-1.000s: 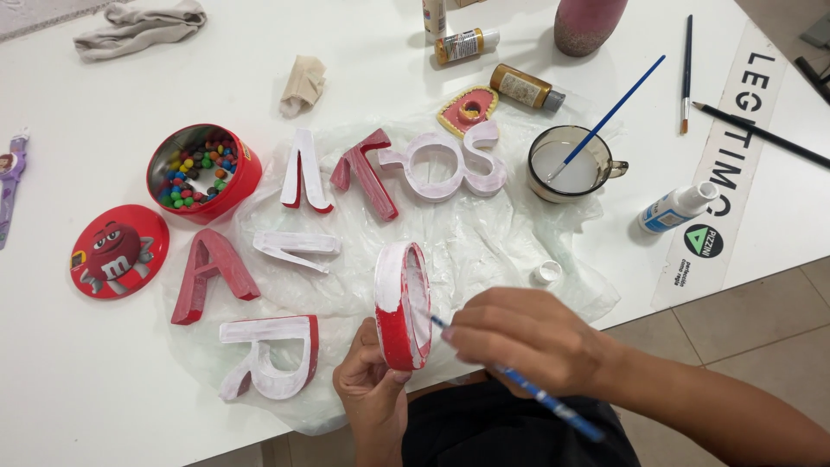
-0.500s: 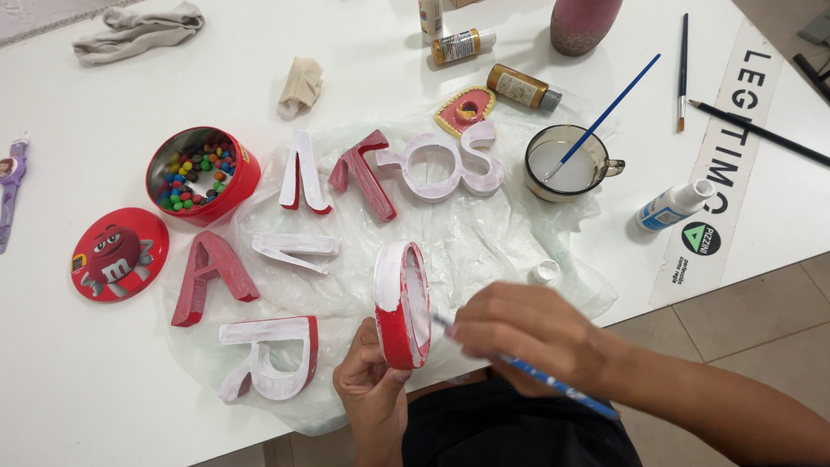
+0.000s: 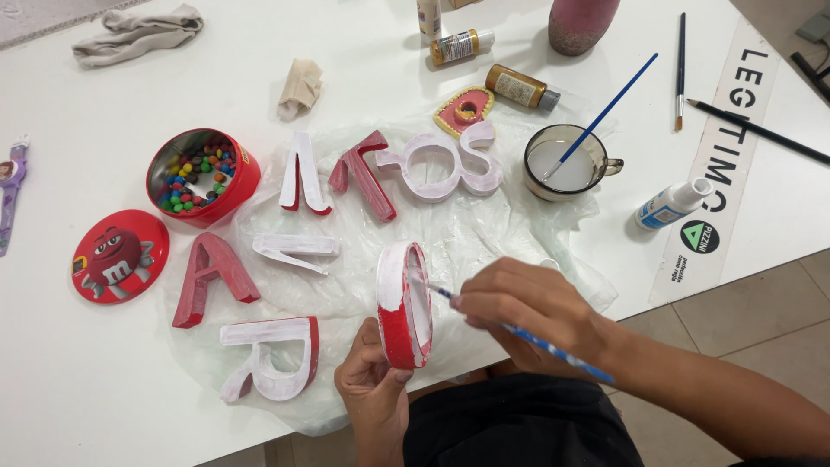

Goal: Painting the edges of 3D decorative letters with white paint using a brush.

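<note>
View from the head camera. My left hand (image 3: 373,389) gripped the lower edge of a red oval letter (image 3: 403,304), holding it upright on its rim at the near edge of the plastic sheet (image 3: 484,242). My right hand (image 3: 527,307) was closed round a blue paintbrush (image 3: 519,331), its tip touching the letter's white inner face. I judged the letter light, rigid and hollow; its wet white coat would smear, so the unpainted red rim was the place to hold.
</note>
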